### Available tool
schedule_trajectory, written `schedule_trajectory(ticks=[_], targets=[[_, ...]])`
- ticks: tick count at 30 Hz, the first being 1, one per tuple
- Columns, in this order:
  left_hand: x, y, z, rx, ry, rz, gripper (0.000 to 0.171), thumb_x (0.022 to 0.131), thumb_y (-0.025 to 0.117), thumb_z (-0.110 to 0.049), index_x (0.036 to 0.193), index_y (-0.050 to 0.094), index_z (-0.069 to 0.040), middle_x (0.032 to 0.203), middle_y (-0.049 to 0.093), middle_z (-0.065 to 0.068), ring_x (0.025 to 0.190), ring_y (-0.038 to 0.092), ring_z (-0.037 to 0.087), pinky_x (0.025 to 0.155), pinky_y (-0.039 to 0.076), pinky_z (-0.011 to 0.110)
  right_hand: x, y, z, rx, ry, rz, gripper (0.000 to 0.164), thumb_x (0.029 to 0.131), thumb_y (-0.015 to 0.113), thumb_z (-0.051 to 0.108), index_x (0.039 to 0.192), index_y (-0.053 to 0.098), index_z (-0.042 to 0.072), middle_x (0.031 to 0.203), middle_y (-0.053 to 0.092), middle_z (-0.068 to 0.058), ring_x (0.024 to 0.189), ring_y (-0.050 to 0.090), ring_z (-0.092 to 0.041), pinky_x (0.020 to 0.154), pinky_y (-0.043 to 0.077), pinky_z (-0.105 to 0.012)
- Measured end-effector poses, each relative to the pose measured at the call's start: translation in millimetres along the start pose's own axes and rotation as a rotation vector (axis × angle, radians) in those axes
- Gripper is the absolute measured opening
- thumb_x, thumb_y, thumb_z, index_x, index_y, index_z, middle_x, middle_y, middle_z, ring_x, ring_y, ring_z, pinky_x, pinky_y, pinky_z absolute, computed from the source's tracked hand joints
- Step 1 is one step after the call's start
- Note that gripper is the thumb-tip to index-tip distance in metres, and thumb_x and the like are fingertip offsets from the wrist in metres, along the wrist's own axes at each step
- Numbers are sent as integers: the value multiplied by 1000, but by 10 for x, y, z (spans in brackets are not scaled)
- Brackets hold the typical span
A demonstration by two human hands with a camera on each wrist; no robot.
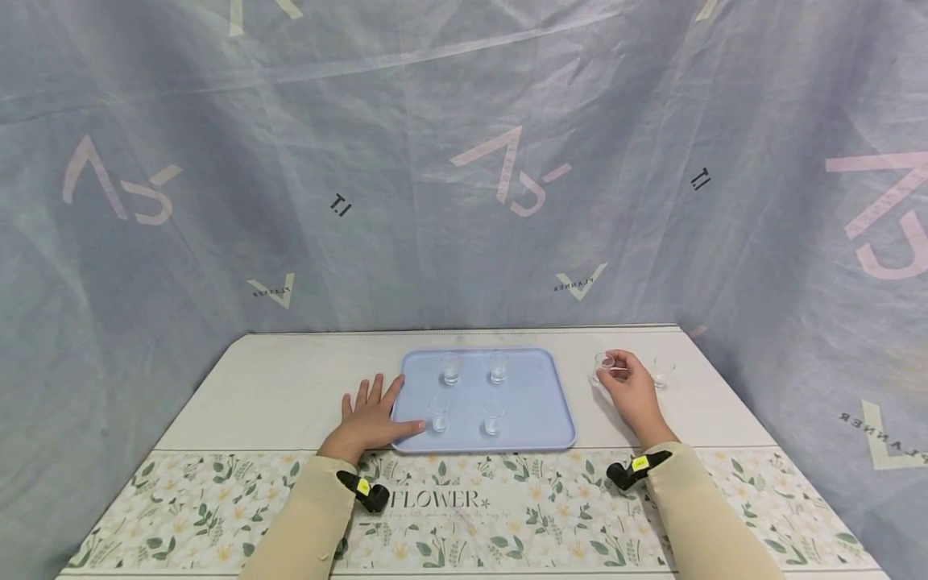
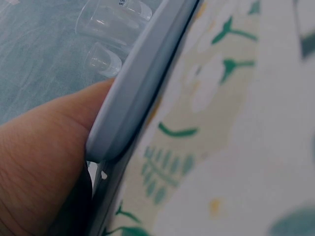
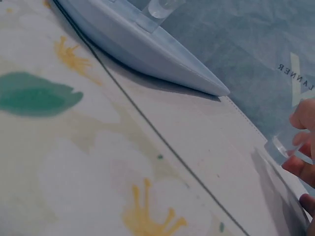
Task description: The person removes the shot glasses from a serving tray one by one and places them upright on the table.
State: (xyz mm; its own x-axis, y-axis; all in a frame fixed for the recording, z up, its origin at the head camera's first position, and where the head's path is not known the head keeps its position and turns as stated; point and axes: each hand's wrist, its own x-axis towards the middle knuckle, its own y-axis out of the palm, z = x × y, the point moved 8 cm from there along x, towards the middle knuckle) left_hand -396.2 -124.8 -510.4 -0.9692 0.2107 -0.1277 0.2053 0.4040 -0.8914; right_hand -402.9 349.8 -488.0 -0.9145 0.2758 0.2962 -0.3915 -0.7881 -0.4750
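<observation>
A light blue tray lies on the table with several small clear shot glasses on it, among them a front-left glass and a back-right glass. My left hand rests spread on the tray's left edge, its thumb reaching over the rim near the front-left glass. To the right of the tray, my right hand pinches another shot glass between thumb and fingers. The right wrist view shows part of this held glass; whether its base touches the table cannot be told.
One more clear glass stands on the table just right of my right hand. A floral-printed cloth strip runs along the table's front. Grey-blue fabric hangs behind the table and along both sides.
</observation>
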Motion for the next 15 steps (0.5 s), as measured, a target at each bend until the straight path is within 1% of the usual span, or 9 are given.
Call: schedule_trajectory(ticks=[4,7,11,15], targets=[[65,80,86,23,-5,10,119,74,60,-86,165,11,-26,169,-6,15,154,-13,40,116,-11,66,-7,8,-12,-13,-3,18,40,95,67,9,132,56,0,121,65,-20,108,63,-33,94,50,-38],[106,107,123,20,3,0,122,72,58,-89,165,12,-25,169,-6,15,153,-13,41,115,-11,68,-18,18,-15,-30,-12,38,41,96,66,9,134,55,-1,123,64,-22,110,62,-36,97,48,-48],[127,121,142,18,2,-3,122,71,59,-89,165,12,-26,169,-5,15,153,-13,41,115,-11,68,-30,25,-29,-48,-17,57,41,97,65,10,135,54,0,125,64,-23,112,61,-38,98,48,-51],[90,100,111,28,-7,11,120,74,60,-87,165,11,-26,169,-7,15,153,-14,40,116,-12,66,-30,25,-35,-52,-22,69,41,97,65,10,135,53,0,125,64,-24,113,61,-38,98,49,-52]])
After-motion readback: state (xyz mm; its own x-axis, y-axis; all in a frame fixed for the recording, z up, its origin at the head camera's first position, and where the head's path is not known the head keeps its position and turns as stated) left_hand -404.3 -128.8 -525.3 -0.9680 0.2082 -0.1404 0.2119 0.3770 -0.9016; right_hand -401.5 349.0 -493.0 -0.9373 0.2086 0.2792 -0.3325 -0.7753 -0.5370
